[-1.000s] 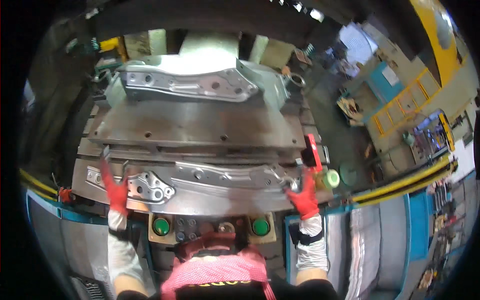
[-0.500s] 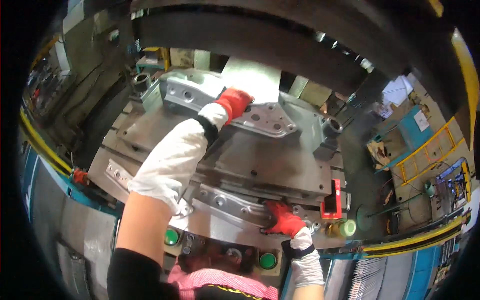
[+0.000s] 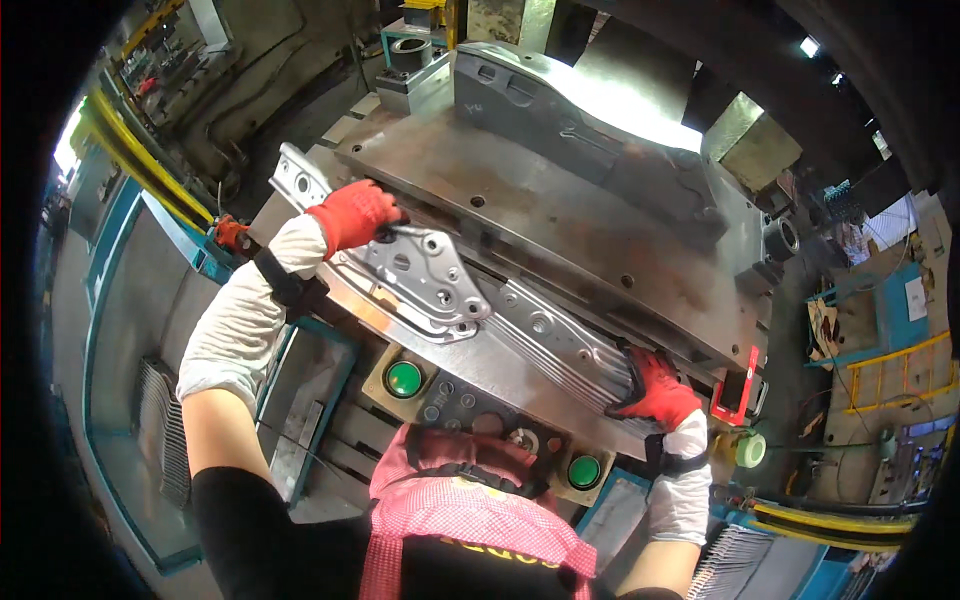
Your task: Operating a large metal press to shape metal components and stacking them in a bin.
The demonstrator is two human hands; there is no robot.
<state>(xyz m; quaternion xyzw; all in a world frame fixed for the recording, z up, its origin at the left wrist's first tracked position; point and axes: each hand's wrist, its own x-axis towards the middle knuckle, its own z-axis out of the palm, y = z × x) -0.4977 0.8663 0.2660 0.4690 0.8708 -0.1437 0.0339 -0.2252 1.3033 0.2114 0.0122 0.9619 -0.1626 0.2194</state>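
Left hand [image 3: 355, 218], gloved red, is gripping the left panel [image 3: 425, 272] near its middle, fingers curling over the upper edge; this grey, holed piece is slanting over the ledge [image 3: 478, 366]. Its broad end is reaching the right panel [image 3: 562, 338]; whether they are touching, I cannot tell. Right hand [image 3: 660, 390], likewise gloved, is gripping that panel's right end. Both panels are lying on the die's [image 3: 500, 180] near side, beyond two green buttons [image 3: 404, 379].
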